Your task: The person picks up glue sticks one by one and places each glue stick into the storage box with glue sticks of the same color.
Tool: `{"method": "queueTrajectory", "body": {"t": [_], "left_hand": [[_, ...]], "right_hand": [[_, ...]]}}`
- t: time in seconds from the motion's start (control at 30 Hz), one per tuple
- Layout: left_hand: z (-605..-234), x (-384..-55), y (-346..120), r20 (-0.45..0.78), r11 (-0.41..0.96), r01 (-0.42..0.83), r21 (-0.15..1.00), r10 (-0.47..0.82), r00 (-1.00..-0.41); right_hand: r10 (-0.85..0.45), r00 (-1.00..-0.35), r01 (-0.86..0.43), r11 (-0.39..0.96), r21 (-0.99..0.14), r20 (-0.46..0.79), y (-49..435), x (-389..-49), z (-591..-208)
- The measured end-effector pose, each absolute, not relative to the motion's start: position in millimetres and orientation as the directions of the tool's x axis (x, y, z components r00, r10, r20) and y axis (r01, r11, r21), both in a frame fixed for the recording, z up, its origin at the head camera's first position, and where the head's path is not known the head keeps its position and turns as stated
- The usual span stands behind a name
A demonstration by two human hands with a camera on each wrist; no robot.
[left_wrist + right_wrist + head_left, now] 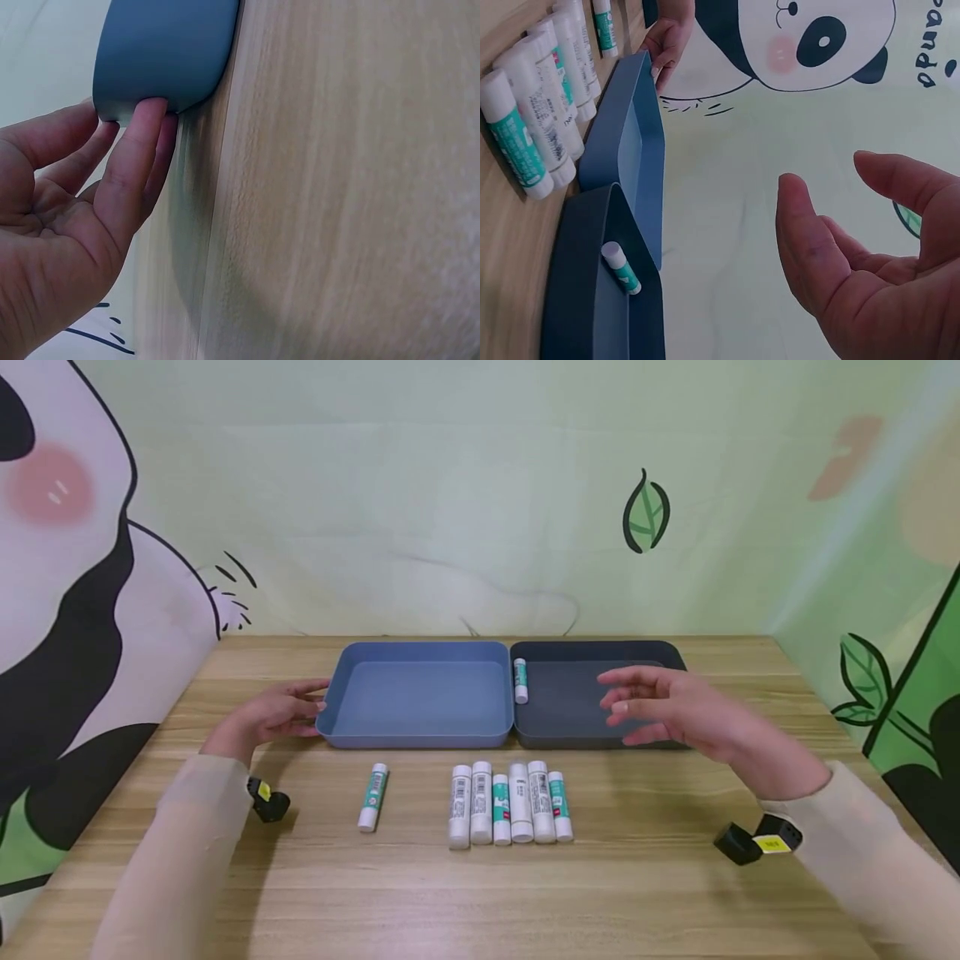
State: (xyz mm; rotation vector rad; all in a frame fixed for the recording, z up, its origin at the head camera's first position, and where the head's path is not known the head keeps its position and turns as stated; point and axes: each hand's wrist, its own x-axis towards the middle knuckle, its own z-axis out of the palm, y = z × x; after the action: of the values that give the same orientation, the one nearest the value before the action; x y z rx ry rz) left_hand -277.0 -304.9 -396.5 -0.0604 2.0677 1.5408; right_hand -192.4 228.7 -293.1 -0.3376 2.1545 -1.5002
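Observation:
My left hand touches the left end of a blue tray. In the left wrist view its fingertips lie against the tray's outer wall. Above the right part of a dark grey tray hovers my right hand, fingers spread and relaxed, with nothing in them. One small green-and-white glue stick lies inside the dark tray along its left wall. In front of the trays, several glue sticks lie side by side in a row, some mostly white, others with green labels. A single green-labelled glue stick lies apart to their left.
Both trays stand side by side at the back of the wooden table. Behind them rises a pale green backdrop with a panda and leaves drawn on it. Each wrist carries a small black camera, such as the right camera.

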Motion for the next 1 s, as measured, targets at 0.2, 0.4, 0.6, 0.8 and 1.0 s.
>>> {"method": "queueTrajectory", "body": {"t": [0.2,0.4,0.6,0.8,1.0], "left_hand": [[-396.2,-276.3,-304.5,-0.455,0.348,-0.351,0.869,0.287,-0.843],[-396.8,-277.0,-305.0,-0.460,0.366,-0.351,0.862,0.271,-0.846],[-398.3,-278.6,-305.4,-0.461,0.364,-0.354,0.862,0.268,-0.846],[-399.1,-278.1,-306.1,-0.459,0.369,-0.350,0.861,0.270,-0.846],[-397.5,-277.3,-306.6,-0.469,0.361,-0.364,0.859,0.267,-0.842]], "right_hand": [[-0.480,-0.836,0.067,0.388,-0.919,-0.264,229.3,-186.9,-299.5],[-0.494,-0.827,0.038,0.428,-0.903,-0.269,228.0,-182.2,-306.9],[-0.486,-0.820,0.079,0.429,-0.900,-0.304,224.5,-174.9,-322.6],[-0.483,-0.802,0.151,0.406,-0.901,-0.351,220.8,-167.6,-338.4],[-0.471,-0.796,0.207,0.378,-0.903,-0.380,218.6,-163.1,-353.7]]}}
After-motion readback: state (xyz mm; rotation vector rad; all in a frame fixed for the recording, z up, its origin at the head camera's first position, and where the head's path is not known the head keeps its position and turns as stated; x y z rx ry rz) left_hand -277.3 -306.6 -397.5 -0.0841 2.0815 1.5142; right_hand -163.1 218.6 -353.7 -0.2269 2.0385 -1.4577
